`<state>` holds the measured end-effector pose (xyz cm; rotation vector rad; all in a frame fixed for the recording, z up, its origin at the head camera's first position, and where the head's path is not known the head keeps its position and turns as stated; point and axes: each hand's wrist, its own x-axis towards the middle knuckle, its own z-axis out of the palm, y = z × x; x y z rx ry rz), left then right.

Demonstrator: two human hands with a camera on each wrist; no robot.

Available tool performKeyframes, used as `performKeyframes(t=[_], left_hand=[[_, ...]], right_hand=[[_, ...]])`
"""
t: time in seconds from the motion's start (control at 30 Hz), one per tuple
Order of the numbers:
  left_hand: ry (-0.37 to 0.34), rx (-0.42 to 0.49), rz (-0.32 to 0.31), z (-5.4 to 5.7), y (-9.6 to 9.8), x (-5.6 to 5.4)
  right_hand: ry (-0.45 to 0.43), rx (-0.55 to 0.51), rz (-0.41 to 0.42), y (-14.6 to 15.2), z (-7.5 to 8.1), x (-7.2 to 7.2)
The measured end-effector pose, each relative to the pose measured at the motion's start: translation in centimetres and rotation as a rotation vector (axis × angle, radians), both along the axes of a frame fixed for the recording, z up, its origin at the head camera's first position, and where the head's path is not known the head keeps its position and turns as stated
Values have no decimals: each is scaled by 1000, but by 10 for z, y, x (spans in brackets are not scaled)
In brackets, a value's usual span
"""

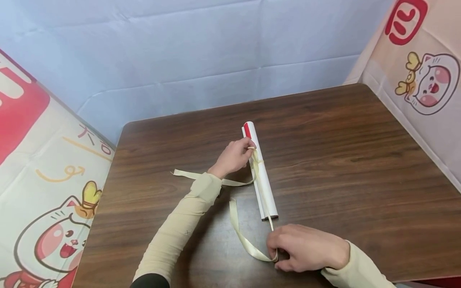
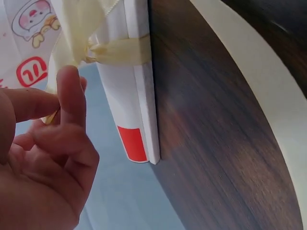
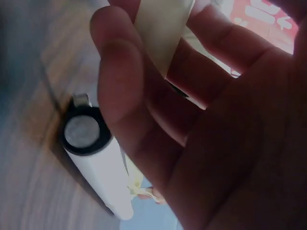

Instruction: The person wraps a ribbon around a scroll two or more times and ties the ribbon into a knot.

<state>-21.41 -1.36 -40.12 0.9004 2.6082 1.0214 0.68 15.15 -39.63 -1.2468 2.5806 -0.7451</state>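
Observation:
A long white roll (image 1: 264, 182), like a rolled-up scroll, lies on the table with a red patch (image 2: 133, 143) near its far end. Its near end shows a dark rim around a pale round core in the right wrist view. Cream ribbon (image 2: 124, 51) circles the roll and is knotted on top. My left hand (image 1: 235, 156) pinches a piece of the ribbon just beside the knot, thumb against fingertip. Below the roll's near end, my right hand (image 1: 306, 246) pinches a long ribbon length (image 3: 163, 33) drawn out from the knot, its tail curving leftward.
The brown wood-grain table (image 1: 342, 160) spreads around the roll. Another ribbon tail (image 1: 187, 173) trails left beneath the left wrist. A pale blue cloth (image 1: 201, 52) hangs behind, and printed cartoon cloths (image 1: 432, 80) flank both sides.

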Motion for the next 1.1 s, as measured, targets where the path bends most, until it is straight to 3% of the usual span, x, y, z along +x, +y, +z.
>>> performKeyframes(t=[0.17, 0.43, 0.6, 0.77, 0.9, 1.1], left_hand=[[-115, 78, -28, 0, 2, 0], [-220, 118, -5, 0, 4, 3], [-164, 55, -17, 2, 4, 3], [-115, 33, -30, 2, 2, 2], [-36, 28, -34, 2, -1, 3], [-47, 13, -45, 4, -4, 4]], right_hand=[[-15, 12, 7, 2, -3, 10], [-24, 18, -71, 22, -2, 15], [39, 34, -143, 36, -1, 13], [15, 92, -205, 45, 2, 10], [31, 118, -252, 53, 8, 7], [81, 103, -290, 65, 14, -6]])
